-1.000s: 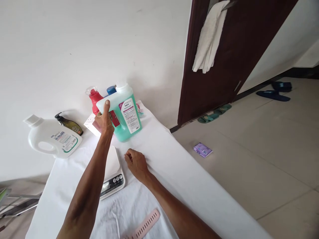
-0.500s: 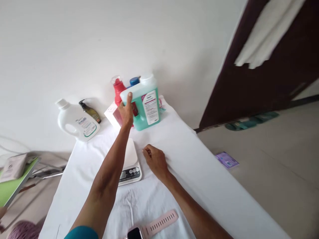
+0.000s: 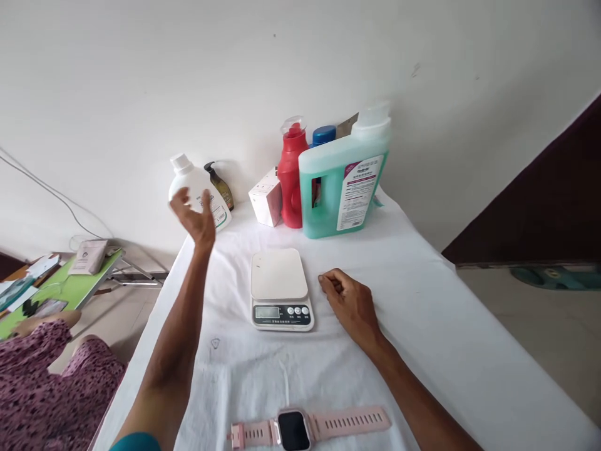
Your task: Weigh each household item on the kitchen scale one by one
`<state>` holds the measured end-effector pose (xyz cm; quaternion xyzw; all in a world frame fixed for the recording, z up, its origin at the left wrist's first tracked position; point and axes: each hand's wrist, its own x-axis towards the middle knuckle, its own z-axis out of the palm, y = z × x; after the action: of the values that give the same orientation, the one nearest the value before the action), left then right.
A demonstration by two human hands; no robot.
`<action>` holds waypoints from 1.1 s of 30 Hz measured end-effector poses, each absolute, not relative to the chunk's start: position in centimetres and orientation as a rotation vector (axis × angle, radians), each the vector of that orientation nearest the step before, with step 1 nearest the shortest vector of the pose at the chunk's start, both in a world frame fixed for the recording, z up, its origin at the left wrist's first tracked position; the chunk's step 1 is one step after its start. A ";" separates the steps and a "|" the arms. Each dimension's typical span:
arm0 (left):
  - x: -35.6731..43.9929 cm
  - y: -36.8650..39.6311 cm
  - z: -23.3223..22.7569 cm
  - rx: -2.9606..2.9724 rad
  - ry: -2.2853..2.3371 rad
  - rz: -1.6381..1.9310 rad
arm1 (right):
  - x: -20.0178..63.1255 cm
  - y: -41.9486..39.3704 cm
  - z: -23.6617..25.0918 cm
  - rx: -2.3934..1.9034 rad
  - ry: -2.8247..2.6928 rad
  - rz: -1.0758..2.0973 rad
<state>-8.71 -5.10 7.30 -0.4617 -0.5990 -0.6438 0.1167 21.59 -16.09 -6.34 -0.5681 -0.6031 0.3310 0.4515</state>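
Note:
My left hand (image 3: 196, 216) is raised in front of a white jug (image 3: 220, 203), fingers apart and nothing in them. It covers part of the jug, and I cannot tell whether they touch. My right hand (image 3: 350, 304) rests on the cloth with its fingers curled; whether anything is inside them is hidden. Just left of it sits a white digital kitchen scale (image 3: 279, 275) with a bare platform. A jug of green liquid (image 3: 328, 194) stands upright behind the scale. Close to the near edge lies a smartwatch (image 3: 293, 431) with a pink strap.
A red bottle (image 3: 292, 169), a blue-capped bottle (image 3: 323, 134) and a small white box (image 3: 265, 199) stand by the wall. A dark pump bottle (image 3: 220, 186) leans behind the white jug. To the left, a person in a patterned garment (image 3: 61, 388) sits by a green table (image 3: 89, 285).
My left hand has let go of the green jug and moved left to the white jug. The green jug now stands on the cloth. My view has turned left; my right hand stays beside the scale.

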 end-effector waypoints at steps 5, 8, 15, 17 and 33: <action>-18.4 -3.8 6.3 -1.023 -2.106 -1.837 | 21.5 -16.1 -6.2 -1.445 -1.493 0.829; -20.9 -2.3 5.2 -1.213 -2.248 -1.976 | 21.4 -16.0 -6.2 -1.463 -1.485 0.848; -21.5 0.4 4.7 -1.384 -2.087 -2.250 | 21.4 -15.9 -6.3 -1.511 -1.461 0.866; -20.4 0.4 4.7 -1.392 -2.047 -2.304 | 21.4 -15.9 -6.4 -1.520 -1.459 0.872; -15.3 -11.5 8.9 -1.064 -1.810 -2.438 | 21.2 -16.0 -5.8 -1.467 -1.444 0.864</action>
<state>-15.25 -11.51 8.93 -0.3303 -0.5621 -0.7573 -0.0380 21.21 -16.01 -5.76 -0.5905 -0.5811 0.3479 0.4390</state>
